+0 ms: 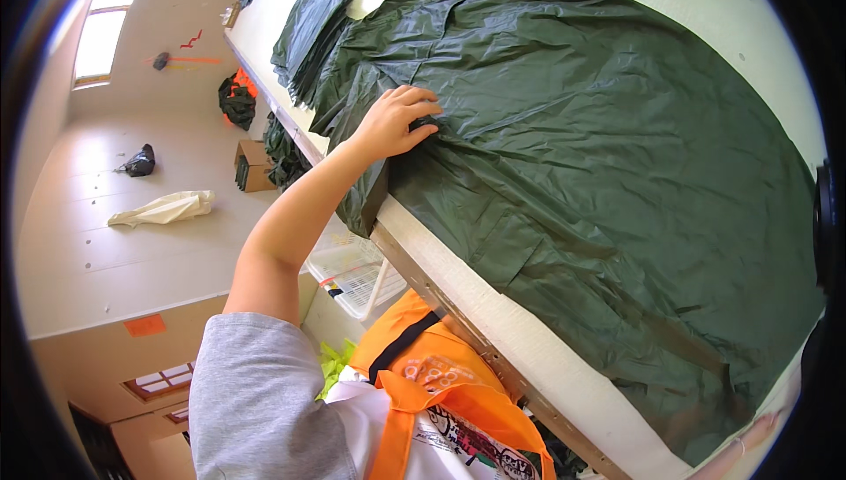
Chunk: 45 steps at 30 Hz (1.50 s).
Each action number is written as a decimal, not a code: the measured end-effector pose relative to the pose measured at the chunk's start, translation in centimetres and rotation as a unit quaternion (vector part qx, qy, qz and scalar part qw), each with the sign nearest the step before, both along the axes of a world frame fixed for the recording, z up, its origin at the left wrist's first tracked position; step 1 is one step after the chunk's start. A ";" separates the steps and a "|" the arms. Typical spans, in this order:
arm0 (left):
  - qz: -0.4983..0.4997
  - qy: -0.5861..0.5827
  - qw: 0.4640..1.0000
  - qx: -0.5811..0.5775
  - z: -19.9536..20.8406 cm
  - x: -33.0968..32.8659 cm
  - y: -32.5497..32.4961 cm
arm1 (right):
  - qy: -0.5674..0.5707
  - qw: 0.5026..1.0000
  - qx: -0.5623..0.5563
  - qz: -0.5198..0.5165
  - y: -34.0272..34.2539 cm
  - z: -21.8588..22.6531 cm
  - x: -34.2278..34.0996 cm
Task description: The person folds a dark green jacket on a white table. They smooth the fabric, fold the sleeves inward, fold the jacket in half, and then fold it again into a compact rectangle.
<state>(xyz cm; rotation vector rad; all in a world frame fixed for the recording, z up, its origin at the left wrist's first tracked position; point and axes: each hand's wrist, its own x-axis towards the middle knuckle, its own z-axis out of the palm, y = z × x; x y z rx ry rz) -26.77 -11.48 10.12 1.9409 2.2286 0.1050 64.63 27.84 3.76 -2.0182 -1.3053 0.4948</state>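
Observation:
A large, dark green, thin shiny sheet of material (608, 145), like a raincoat with a pocket-like patch, lies wrinkled across the pale table. My left hand (398, 122) reaches over it from the near edge, its fingers and thumb curled on a gathered fold. One part of the green material drapes over the table edge below that hand. A blurred skin-toned sliver at the lower right rim seems to be my right hand or arm (760, 430), beside the green material; its fingers cannot be made out.
A folded stack of dark green material (310, 39) lies at the table's far left. Beneath the table edge stand a white plastic basket (348, 270) and a cardboard box (256, 165). A cream cloth (166, 208) and a dark bag (139, 161) lie on the floor.

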 end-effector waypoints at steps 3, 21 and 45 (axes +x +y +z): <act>-0.039 -0.051 0.998 0.014 -0.8 -1.4 -0.4 | 0.154 0.984 -0.029 0.090 -6.0 3.7 -18.2; -0.159 -0.138 0.973 0.090 -1.8 -4.3 1.1 | 0.326 0.848 -0.204 0.366 -36.1 3.1 -75.3; -0.192 -0.214 0.957 0.050 -3.4 -7.8 1.8 | 0.041 0.862 -0.221 0.454 -35.3 4.4 -81.4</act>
